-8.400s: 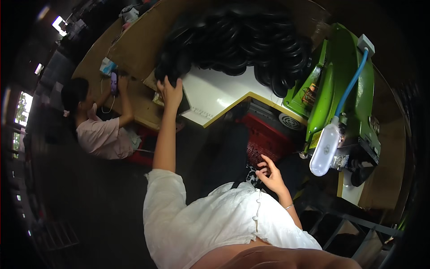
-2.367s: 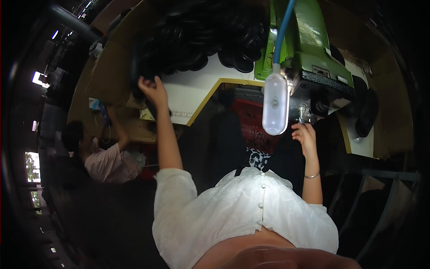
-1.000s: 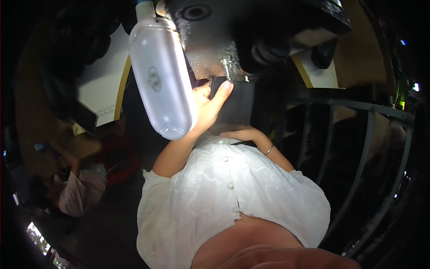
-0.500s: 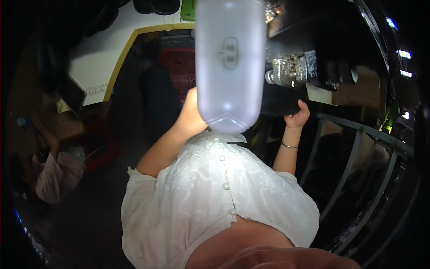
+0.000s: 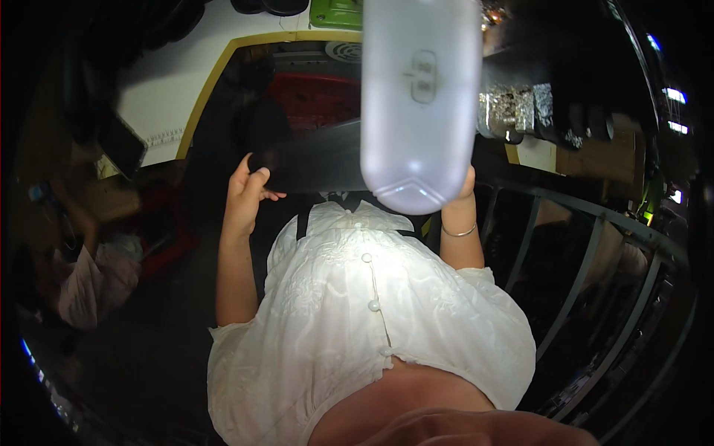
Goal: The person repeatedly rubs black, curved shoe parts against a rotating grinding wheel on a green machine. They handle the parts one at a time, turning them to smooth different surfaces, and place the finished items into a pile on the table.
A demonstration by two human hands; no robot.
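A flat black sheet-like piece [image 5: 316, 160], perhaps fabric, stretches across in front of my white shirt. My left hand [image 5: 242, 197] is closed on its left end, with the thumb on top and fingertips showing below. The piece runs rightward behind a pale, blurred, rounded plastic housing [image 5: 420, 141] that hangs close to the camera. Only the edge of my right hand [image 5: 468, 186] shows beside that housing, above a bracelet. Its fingers are hidden, so its grip on the black piece cannot be made out.
A white worktop [image 5: 160, 104] with yellow edging curves around the left and far side. Beyond the black piece lies a red container [image 5: 312, 93]. Shiny machine parts [image 5: 513, 111] stand at the far right, above a grey metal rail [image 5: 580, 212]. Another person [image 5: 97, 286] sits at the left.
My left hand has moved left from behind the housing, and the black piece now shows stretched between. My right hand has shifted left, partly behind the housing. The view has shifted slightly.
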